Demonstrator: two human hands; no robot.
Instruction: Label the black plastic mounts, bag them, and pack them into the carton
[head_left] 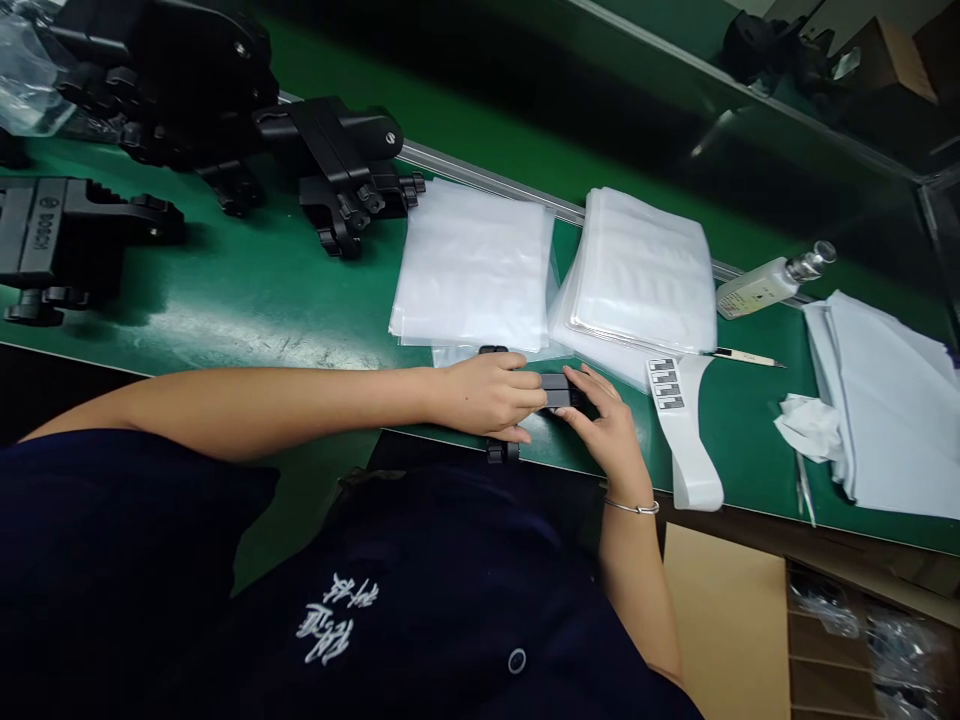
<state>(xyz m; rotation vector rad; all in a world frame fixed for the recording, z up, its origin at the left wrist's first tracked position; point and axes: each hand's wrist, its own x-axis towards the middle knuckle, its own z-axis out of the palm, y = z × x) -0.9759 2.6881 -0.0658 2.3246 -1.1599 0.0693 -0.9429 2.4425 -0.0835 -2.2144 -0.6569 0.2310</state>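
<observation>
My left hand point(487, 395) reaches in from the left and is closed over a small black plastic part point(559, 390) lying at the front edge of the green table point(247, 300). My right hand point(611, 430), with a thin bracelet at the wrist, comes from below and its fingers press on the same part from the right. Bits of the black part stick out above and below my left hand. Most of the part is hidden under my fingers.
Two stacks of clear plastic bags point(476, 265) point(645, 270) lie just behind the hands. A white label strip point(682, 420), a pen point(742, 356), a spray bottle point(772, 280), white cloths point(885, 400) and crumpled tissue point(806, 425) sit right. Large black plastic assemblies point(337, 165) point(60, 235) stand back left.
</observation>
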